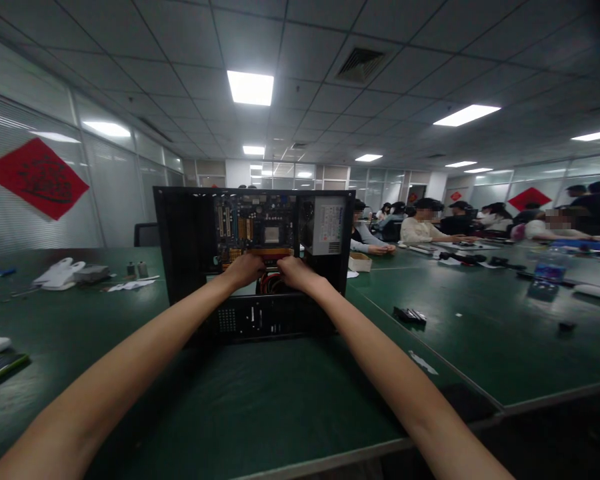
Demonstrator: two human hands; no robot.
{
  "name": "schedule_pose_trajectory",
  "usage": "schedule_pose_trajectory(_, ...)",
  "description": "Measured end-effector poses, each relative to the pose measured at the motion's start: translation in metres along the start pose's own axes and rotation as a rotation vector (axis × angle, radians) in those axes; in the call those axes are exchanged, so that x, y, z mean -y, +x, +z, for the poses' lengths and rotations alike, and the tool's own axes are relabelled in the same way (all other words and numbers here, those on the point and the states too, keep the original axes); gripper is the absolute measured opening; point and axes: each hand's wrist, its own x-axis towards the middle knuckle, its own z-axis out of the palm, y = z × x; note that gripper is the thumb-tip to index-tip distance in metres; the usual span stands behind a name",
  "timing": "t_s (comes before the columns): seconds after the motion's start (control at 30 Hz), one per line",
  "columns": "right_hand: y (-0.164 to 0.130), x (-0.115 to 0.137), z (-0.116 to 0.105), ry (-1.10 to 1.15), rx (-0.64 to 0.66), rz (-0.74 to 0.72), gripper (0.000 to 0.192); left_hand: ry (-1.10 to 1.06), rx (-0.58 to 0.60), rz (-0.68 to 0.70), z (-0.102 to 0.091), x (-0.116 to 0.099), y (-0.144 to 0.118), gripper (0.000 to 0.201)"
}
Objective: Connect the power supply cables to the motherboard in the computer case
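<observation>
A black computer case (183,247) stands on the green table with its open side toward me. Inside it is the motherboard (275,212), with a square metal-topped processor (272,235) near its middle. Both my hands reach in at the orange and red memory slots (275,253) along the board's lower edge. My left hand (246,270) is at the left end, fingers curled and pressed together. At the right end my right hand (297,272) is closed the same way. Whatever the fingertips grip is hidden. Bundled cables (271,284) lie just below, between the hands.
A silver power supply (327,225) fills the case's upper right. On the green table (260,400), a white plastic bag (60,273) lies left and a black part (410,315) right. A small box (360,262) stands behind the case. Several people sit along the right side.
</observation>
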Motion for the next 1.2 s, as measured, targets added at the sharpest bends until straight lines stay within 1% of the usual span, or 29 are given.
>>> schedule_pose_trajectory(0.1, 0.000, -0.001, 0.002, 0.000, -0.017, -0.013, 0.018, 0.031, 0.011, -0.006, -0.002, -0.003, 0.001, 0.027)
schedule_pose_trajectory(0.27, 0.000, -0.002, 0.000, 0.006, -0.061, -0.057, 0.019, 0.020, 0.008, -0.043, -0.001, -0.003, 0.002, 0.023)
schedule_pose_trajectory(0.4, 0.009, -0.001, -0.002, -0.005, -0.062, -0.164, 0.019, -0.002, 0.017, -0.048, 0.001, -0.002, 0.003, 0.023)
schedule_pose_trajectory(0.53, 0.019, -0.001, -0.002, -0.021, -0.032, -0.257, 0.025, -0.019, 0.012, -0.022, 0.003, -0.001, 0.003, 0.026)
schedule_pose_trajectory(0.73, 0.020, -0.002, 0.002, -0.030, -0.040, -0.249, 0.028, -0.024, 0.008, -0.018, 0.004, 0.000, 0.002, 0.026)
schedule_pose_trajectory(1.0, 0.018, -0.002, 0.004, 0.005, -0.043, -0.236, 0.029, -0.039, 0.012, 0.018, -0.001, -0.004, -0.001, 0.027)
schedule_pose_trajectory(1.2, 0.022, -0.001, 0.006, 0.004, -0.040, -0.195, 0.029, -0.064, -0.003, 0.003, 0.003, -0.002, -0.001, 0.027)
